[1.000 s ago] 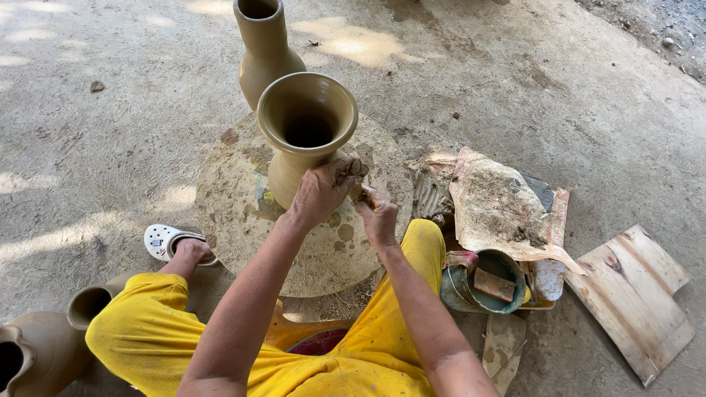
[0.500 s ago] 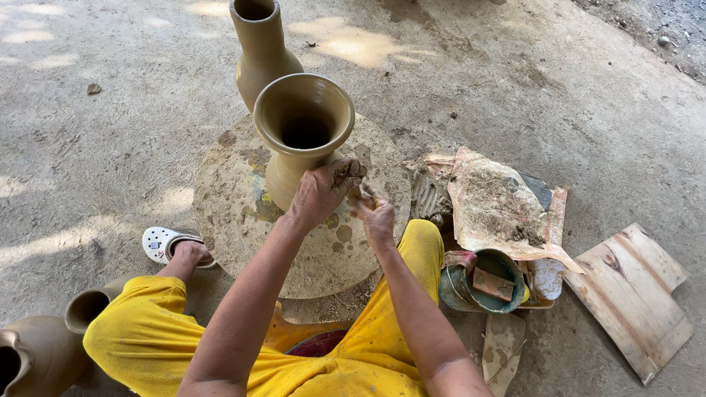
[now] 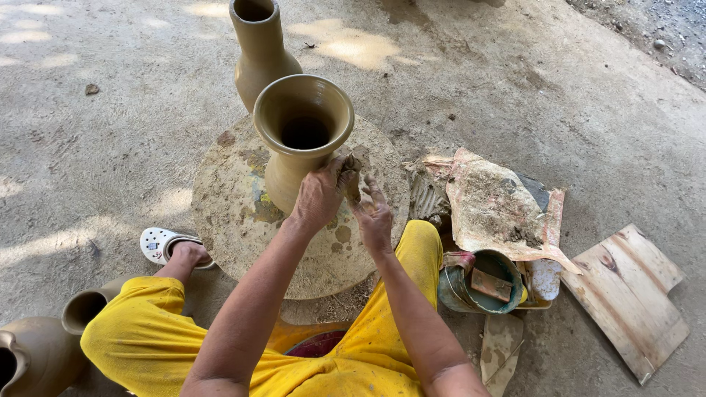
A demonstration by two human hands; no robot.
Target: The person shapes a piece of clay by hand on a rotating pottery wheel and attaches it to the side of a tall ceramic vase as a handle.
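Note:
A wet clay vase with a wide flared mouth stands on a round, clay-smeared turntable on the ground. My left hand presses against the vase's lower right side. My right hand is right beside it, fingers pinched on a small lump of clay held against the vase wall. Both forearms reach in from the bottom of the head view over my yellow trousers.
A second tall clay vase stands behind the turntable. Further clay pots sit at bottom left. On the right lie a dirty sheet, a green bucket with a wooden block, and a plank. A white sandal is on my foot.
The vase and turntable have shifted slightly in the view. My hands stay at the vase's lower right side, working the clay there.

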